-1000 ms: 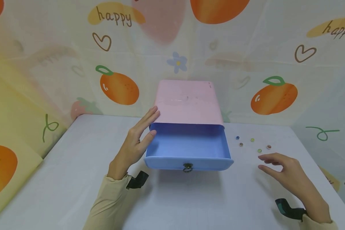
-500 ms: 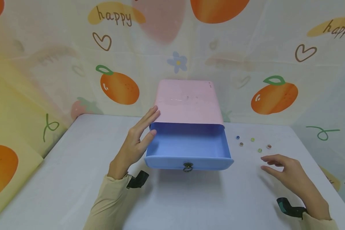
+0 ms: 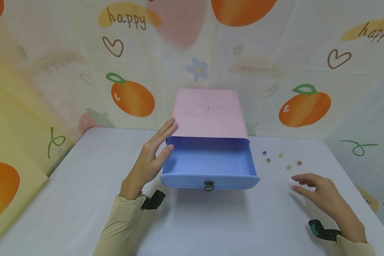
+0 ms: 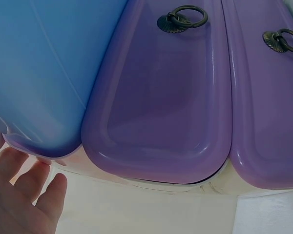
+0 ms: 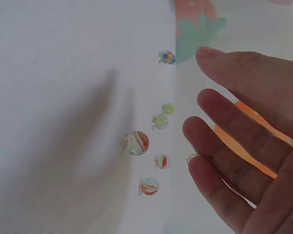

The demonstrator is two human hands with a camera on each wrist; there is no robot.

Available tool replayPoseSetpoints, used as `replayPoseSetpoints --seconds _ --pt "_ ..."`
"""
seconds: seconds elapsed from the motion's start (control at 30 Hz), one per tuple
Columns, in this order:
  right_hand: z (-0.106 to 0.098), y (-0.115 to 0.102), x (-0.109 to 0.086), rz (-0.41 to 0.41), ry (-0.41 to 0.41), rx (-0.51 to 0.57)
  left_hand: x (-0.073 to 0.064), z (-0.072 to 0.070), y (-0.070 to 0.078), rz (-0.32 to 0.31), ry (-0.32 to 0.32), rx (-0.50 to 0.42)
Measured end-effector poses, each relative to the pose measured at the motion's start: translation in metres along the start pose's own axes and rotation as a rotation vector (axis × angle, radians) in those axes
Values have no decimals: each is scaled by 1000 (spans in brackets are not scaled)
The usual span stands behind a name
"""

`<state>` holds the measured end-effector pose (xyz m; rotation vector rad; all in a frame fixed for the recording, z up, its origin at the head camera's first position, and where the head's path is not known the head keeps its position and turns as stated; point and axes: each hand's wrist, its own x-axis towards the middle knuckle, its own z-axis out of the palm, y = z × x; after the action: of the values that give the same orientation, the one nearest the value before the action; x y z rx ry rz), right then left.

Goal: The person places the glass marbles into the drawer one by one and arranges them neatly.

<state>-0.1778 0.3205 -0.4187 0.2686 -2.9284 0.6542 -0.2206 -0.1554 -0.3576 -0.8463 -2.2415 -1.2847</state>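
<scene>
A small pink drawer cabinet (image 3: 208, 113) stands against the backdrop with its blue top drawer (image 3: 210, 180) pulled out. The drawer's inside looks bare in the head view. My left hand (image 3: 148, 160) rests along the cabinet's left side, fingers nearly straight at the front corner. Over the table at the right hovers my right hand (image 3: 321, 188), fingers loosely bent and holding nothing. Just beyond its fingertips lie several small glass marbles (image 3: 299, 163). The right wrist view shows a larger swirled marble (image 5: 136, 143) and a yellow-green marble (image 5: 160, 121) among them.
Below the blue drawer, the left wrist view shows a purple drawer (image 4: 158, 97) and another purple drawer (image 4: 268, 97), both pushed in, with metal ring pulls. A white cloth (image 3: 211, 227) covers the table. Behind it hangs a fruit-printed backdrop (image 3: 256, 81).
My right hand has drawn slightly to the right, away from the marbles. The left hand, cabinet and drawer look unmoved.
</scene>
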Motion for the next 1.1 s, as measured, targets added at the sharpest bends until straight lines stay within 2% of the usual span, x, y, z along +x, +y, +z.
replayPoseSetpoints --seconds 0.37,1.1 --pt "2 4 2 93 -101 23 -1 0 -1 1 0 -10" --pt "3 20 3 157 -167 -2 0 0 -2 14 1 -20"
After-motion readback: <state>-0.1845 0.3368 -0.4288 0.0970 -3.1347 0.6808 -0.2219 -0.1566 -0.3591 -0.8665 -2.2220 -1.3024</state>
